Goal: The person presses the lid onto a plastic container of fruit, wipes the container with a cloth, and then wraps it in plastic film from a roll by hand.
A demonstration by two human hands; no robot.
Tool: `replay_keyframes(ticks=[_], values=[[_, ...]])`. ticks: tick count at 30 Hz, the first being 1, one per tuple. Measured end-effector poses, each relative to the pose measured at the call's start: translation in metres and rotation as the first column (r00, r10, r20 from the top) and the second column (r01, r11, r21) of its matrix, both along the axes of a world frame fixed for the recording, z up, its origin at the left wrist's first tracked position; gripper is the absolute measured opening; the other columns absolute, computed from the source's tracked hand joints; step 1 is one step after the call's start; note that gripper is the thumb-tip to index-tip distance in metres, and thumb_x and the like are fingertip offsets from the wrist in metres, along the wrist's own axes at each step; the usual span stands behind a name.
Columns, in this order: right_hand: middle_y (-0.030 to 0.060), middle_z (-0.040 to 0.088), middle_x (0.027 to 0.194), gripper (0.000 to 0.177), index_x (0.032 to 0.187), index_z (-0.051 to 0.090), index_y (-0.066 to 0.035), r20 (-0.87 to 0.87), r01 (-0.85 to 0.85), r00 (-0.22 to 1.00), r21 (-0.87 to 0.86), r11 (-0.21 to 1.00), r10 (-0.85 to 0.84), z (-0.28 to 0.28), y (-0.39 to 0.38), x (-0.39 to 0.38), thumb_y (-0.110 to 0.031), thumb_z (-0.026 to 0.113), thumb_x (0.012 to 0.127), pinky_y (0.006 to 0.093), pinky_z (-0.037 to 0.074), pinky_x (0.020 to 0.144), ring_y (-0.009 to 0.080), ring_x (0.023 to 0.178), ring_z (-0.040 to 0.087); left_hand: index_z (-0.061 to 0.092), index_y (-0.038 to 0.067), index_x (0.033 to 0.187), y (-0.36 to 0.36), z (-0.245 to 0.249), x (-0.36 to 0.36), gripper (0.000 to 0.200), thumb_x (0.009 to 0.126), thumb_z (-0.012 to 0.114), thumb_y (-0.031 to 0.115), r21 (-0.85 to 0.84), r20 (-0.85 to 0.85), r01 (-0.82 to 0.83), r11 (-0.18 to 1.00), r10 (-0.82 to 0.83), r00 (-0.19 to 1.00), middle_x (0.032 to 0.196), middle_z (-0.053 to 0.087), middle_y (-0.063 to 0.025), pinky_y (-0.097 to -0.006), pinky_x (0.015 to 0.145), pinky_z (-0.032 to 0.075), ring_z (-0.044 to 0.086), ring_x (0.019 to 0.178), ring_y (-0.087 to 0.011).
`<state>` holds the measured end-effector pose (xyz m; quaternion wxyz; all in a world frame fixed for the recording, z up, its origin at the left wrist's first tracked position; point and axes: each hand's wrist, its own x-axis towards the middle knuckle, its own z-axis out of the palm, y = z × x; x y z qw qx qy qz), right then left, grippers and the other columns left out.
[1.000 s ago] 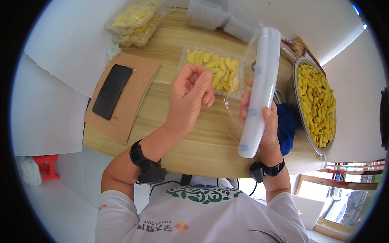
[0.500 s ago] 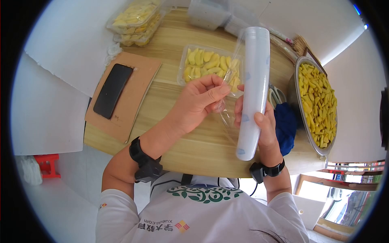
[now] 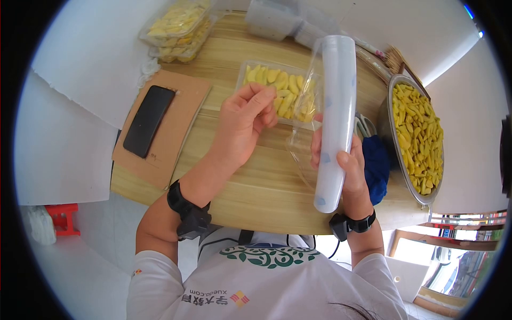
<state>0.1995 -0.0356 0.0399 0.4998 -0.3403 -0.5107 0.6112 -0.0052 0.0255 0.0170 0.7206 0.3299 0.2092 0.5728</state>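
A roll of cling film stands tilted slightly from vertical, held near its lower half by my right hand, thumb in front and fingers behind. From its left side hangs a loose flap of clear film. My left hand is raised left of the roll, with thumb and fingers closed in a pinch. A visible gap separates it from the flap's edge; anything between the fingertips is too small or clear to see. Behind both hands lies a clear plastic tray of yellow fruit slices, partly covered by the left hand and film.
A metal basin of yellow slices stands at right, beside a blue cloth. A phone lies on a brown board at left. Filled trays are stacked at back left; clear containers stand behind.
My left hand has moved left and up, away from the film it was touching, and the flap now hangs apart from it. The roll has shifted slightly right in my right hand.
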Motion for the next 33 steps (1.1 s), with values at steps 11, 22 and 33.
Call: replay_keyframes(ticks=[11, 22, 33], values=[[0.0096, 0.062, 0.091, 0.072, 0.126, 0.05, 0.001, 0.074, -0.197, 0.976, -0.081, 0.977, 0.203, -0.003, -0.006, -0.007, -0.043, 0.073, 0.074, 0.0271, 0.047, 0.064, 0.0136, 0.072, 0.058, 0.06, 0.005, 0.105, -0.005, -0.002, 0.005, 0.033, 0.101, 0.044, 0.034, -0.103, 0.163, 0.361, 0.927, -0.342, 0.925, 0.084, 0.059, -0.0018, -0.0265, 0.063, 0.043, 0.054, 0.073, -0.011], [0.0098, 0.062, 0.088, 0.077, 0.129, 0.048, 0.003, 0.098, -0.099, 0.989, -0.096, 0.99, 0.108, -0.001, -0.004, -0.006, -0.043, 0.072, 0.072, 0.0268, 0.047, 0.063, 0.0137, 0.07, 0.058, 0.055, 0.008, 0.097, -0.004, 0.012, -0.004, 0.009, 0.097, 0.055, 0.017, -0.01, 0.227, 0.327, 0.945, -0.317, 0.921, 0.072, 0.051, 0.0008, -0.026, 0.062, 0.04, 0.047, 0.064, -0.01], [0.0086, 0.062, 0.088, 0.071, 0.128, 0.049, 0.003, 0.1, 0.024, 0.995, -0.068, 0.997, -0.017, -0.001, 0.0, -0.007, -0.038, 0.071, 0.074, 0.0256, 0.046, 0.062, 0.0133, 0.071, 0.059, 0.057, 0.004, 0.096, -0.008, 0.011, -0.003, 0.008, 0.093, 0.059, 0.011, 0.188, -0.051, -0.169, 0.967, 0.182, 0.982, 0.078, 0.057, -0.0021, -0.024, 0.062, 0.042, 0.051, 0.068, -0.0084]])
